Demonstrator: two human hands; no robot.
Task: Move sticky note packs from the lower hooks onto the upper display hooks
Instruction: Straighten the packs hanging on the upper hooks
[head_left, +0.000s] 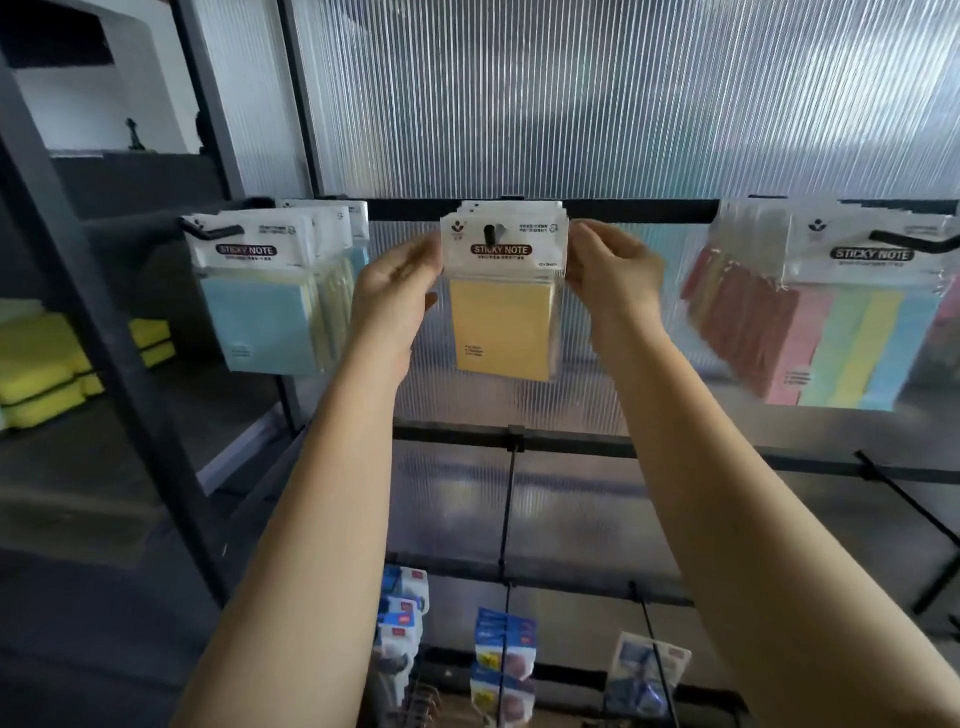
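A ribbed translucent panel (623, 104) fills the wall ahead of me, crossed by a black upper rail (639, 210) and a lower rail (571, 447). To my left, a dark shelving frame (93, 312) holds yellow sponges (47, 364). Three groups of bagged packs hang from the upper rail: multicolour striped packs (841, 332) on the right, their hook (914, 243) jutting toward me; blue packs (260, 317) on the left; and between them the yellow sticky note pack (501, 327), threaded on the middle hook (490, 236) at the front of its stack. My left hand (395, 291) pinches that pack's left edge, fingers curled; my right hand (610, 270) pinches its right edge likewise. Both forearms rise across the bare lower hooks (506, 514). Small blue-and-white carded goods (504, 660) hang blurred at the bottom. Each header reads "STICKY NOTE"; the finer print is illegible.
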